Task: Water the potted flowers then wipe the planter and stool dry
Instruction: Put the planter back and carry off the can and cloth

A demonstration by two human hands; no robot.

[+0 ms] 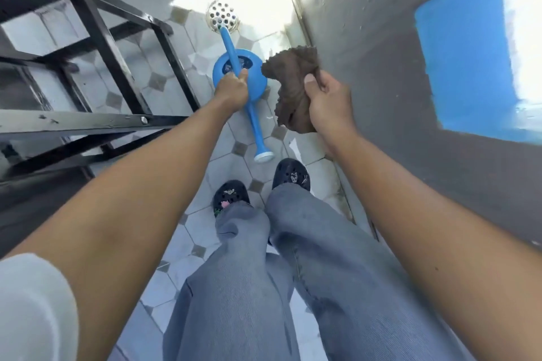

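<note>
Below the head camera, the left hand point(231, 91) was closed in a fist around the long blue handle of the watering can point(239, 79), thumb up along the handle, holding the can off the tiled floor point(164, 47). The can's round blue body sat directly beyond and under that hand; its top opening was partly in view beside the handle, but what was inside could not be made out. From under the fist a blue tube ran down toward the person's feet and ended in a white cap, while past the fist the handle reached away to a white perforated rose point(222, 16) at its far end.

Just right of the left hand, the right hand point(325, 102) was clenched on a crumpled brown cloth point(293, 88), thumb pressed over the fabric. The cloth bunched out above and to the left of this hand, its upper edge close beside the can's body, and a fold hung below.

Farther right stood a grey wall point(366, 23) with a blue-framed opening point(457, 61). Left of the left hand ran a black metal railing point(96, 35). Nearer the camera were grey trousers point(308, 258) and black clogs point(231, 196).
</note>
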